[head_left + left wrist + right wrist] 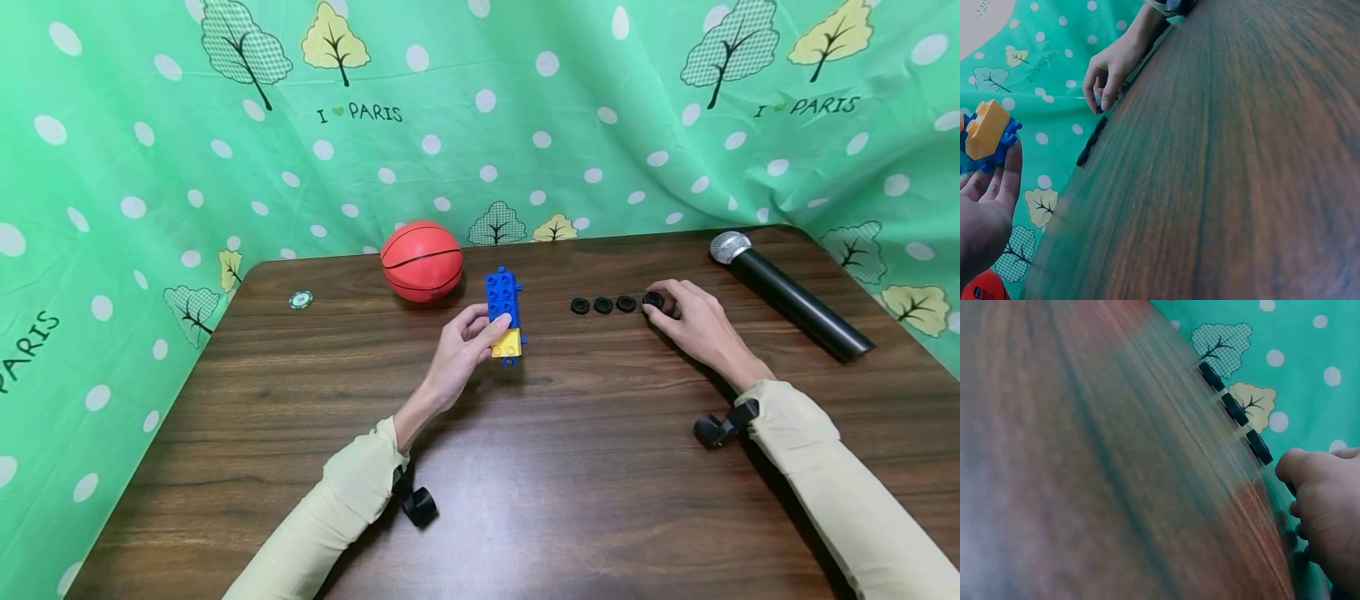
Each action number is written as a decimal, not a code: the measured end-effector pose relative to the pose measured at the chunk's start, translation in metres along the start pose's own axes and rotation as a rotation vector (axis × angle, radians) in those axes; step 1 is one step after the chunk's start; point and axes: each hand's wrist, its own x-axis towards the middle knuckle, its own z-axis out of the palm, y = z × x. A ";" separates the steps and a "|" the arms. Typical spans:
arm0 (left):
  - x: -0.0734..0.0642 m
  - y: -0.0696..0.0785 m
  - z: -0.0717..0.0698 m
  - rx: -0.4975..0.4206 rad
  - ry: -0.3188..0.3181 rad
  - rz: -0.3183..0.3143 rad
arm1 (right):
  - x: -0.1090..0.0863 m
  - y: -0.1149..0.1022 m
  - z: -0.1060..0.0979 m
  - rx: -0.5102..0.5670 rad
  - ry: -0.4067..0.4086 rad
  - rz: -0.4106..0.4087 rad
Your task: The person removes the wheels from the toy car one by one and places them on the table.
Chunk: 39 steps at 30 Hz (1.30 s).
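Note:
My left hand (pixel 459 350) holds a blue toy-brick vehicle base (pixel 500 292) above the middle of the table, thumb across its top. A yellow brick (pixel 506 343) sits on the end nearer me, and small blue pegs stick out at the sides. Over to the right, my right hand (pixel 697 325) pinches a small black toy wheel (pixel 653 300) between thumb and fingers at the table top. Three more black wheels (pixel 603 305) lie in a row just left of it; they show in the right wrist view too (pixel 1234 409). In that view the pinched wheel is mostly hidden behind the hand.
A red ball (pixel 422 262) with black lines sits at the back, left of the brick base. Farther left lies a green and white poker chip (pixel 301 299). A black microphone (pixel 795 296) lies slanted at the right. Behind the wooden table (pixel 570 467) hangs a green dotted curtain (pixel 525 100).

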 end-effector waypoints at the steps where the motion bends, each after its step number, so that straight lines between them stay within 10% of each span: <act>1: 0.000 0.000 0.000 -0.001 -0.001 0.001 | 0.000 0.000 0.000 -0.002 -0.005 0.004; 39: -0.001 -0.001 0.000 0.044 -0.020 -0.019 | 0.000 -0.005 -0.007 0.025 -0.100 0.123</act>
